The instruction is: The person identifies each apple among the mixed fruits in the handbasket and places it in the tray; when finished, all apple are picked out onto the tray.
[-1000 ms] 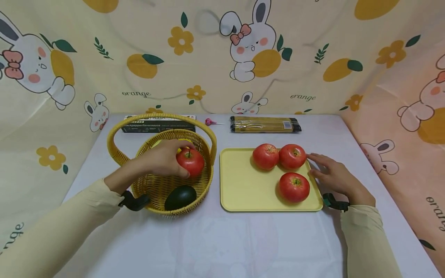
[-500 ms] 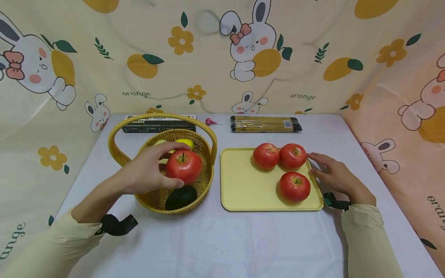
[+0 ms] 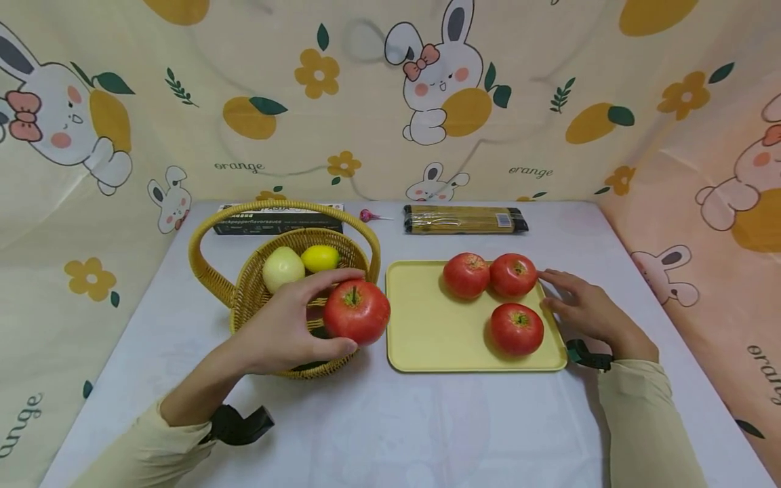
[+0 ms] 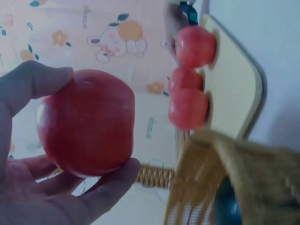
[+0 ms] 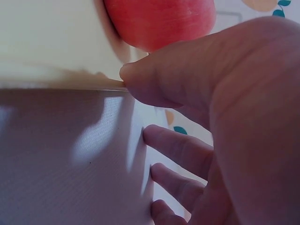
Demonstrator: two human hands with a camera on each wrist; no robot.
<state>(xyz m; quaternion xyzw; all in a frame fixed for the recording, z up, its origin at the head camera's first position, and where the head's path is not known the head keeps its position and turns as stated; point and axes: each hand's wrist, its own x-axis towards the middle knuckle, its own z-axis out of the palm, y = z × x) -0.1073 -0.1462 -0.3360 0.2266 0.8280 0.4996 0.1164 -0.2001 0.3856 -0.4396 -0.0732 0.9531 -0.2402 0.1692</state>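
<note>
My left hand (image 3: 283, 332) holds a red apple (image 3: 356, 312) between thumb and fingers, raised over the right rim of the wicker basket (image 3: 244, 298). The left wrist view shows the thumb and fingers spread around this apple (image 4: 89, 123). A pale green round fruit (image 3: 283, 268) and a yellow lemon (image 3: 320, 258) lie in the basket; a dark avocado (image 4: 227, 204) there is mostly hidden. On the yellow tray (image 3: 427, 332) sit three more red apples (image 3: 516, 329). My right hand (image 3: 588, 308) rests at the tray's right edge, thumb touching the rim, other fingers loosely extended on the table.
A black box (image 3: 277, 224) stands behind the basket, under its tall arched handle (image 3: 293, 205). To its right lie a lollipop (image 3: 367, 215) and a packet of dry noodles (image 3: 464, 219). Patterned cloth (image 3: 366, 102) encloses the white table at the back and sides.
My left hand has lifted the apple out of the basket and carried it right and nearer to me, uncovering the green fruit and the lemon. The right hand has stayed in place.
</note>
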